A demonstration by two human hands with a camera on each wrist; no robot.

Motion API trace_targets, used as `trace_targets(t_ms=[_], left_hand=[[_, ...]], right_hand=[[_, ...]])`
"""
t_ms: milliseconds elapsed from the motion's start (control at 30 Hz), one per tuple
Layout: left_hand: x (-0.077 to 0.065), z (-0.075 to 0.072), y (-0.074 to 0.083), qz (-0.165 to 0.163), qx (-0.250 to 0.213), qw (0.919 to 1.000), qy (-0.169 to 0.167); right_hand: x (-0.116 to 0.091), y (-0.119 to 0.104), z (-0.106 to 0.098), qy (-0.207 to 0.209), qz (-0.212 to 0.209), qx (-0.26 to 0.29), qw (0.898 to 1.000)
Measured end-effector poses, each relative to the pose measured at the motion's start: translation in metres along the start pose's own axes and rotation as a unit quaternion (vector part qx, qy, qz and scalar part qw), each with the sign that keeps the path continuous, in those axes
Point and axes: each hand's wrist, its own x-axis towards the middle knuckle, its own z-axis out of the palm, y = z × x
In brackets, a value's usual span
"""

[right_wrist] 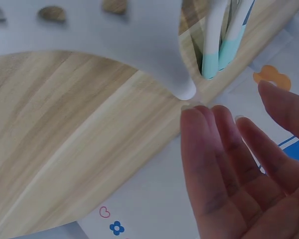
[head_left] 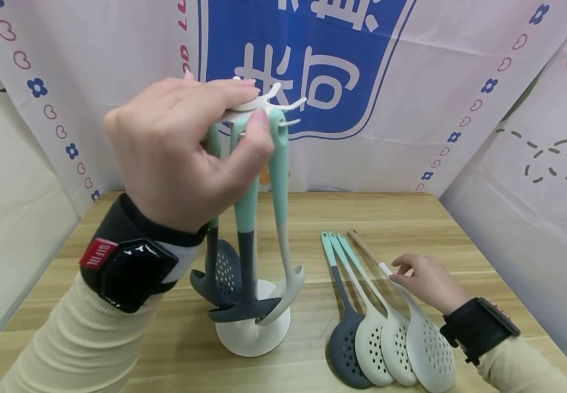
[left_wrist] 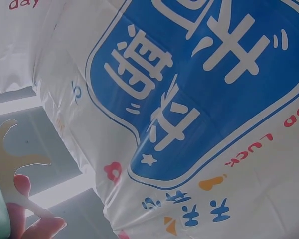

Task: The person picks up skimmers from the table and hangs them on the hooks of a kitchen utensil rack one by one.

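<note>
A person's left hand (head_left: pixel 185 142), at eleven o'clock from the round base, grasped the top of a white, many-hooked utensil stand (head_left: pixel 254 344) with its fingers curled over it. Teal-handled utensils (head_left: pixel 245 207) hung there, some dark grey below and one pale grey; bare prongs showed on the stand's one o'clock side.

The right hand (head_left: pixel 428 281) was at the pale neck of a perforated skimmer with a wooden handle (head_left: pixel 433 352). That skimmer lay on the pale wood-grain desk (head_left: pixel 175 349) at three o'clock from the stand, handle towards eleven. Its fingers looked loosely bent; whether they pinched the neck, I could not tell. Three teal-handled perforated skimmers (head_left: pixel 371 346) lay close on its nine o'clock side.

The step in hand seemed to be placing or taking up this end skimmer while the stand was steadied. Lifting it would have called for a firm neck grip, clear of its neighbour; setting it down, a gentle release.
</note>
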Motion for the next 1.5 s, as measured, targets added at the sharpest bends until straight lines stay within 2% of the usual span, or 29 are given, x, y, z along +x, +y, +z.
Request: trace_targets(t_ms=[267, 500, 733, 967, 1133, 1500], left_hand=[[0.0, -0.002, 0.0, -0.005, -0.009, 0.9999, -0.004], [-0.001, -0.002, 0.0, -0.025, -0.026, 0.9994, 0.001], [-0.001, -0.002, -0.002, -0.027, -0.034, 0.9991, 0.003], [0.0, -0.003, -0.003, -0.008, -0.031, 0.9995, -0.002], [-0.001, -0.001, -0.003, -0.023, -0.039, 0.999, 0.005], [0.0, -0.002, -0.004, -0.018, -0.045, 0.9988, 0.004]], right_hand=[[0.0, 0.005, 0.004, -0.014, 0.007, 0.001, 1.0], [0.001, 0.008, 0.007, -0.025, 0.013, -0.008, 1.0], [0.002, 0.011, 0.01, -0.023, 0.019, -0.007, 1.0], [0.006, 0.012, 0.012, -0.023, 0.017, -0.01, 1.0], [0.008, 0.013, 0.012, -0.027, 0.015, -0.013, 0.999], [0.012, 0.013, 0.015, -0.044, 0.03, -0.013, 0.998]])
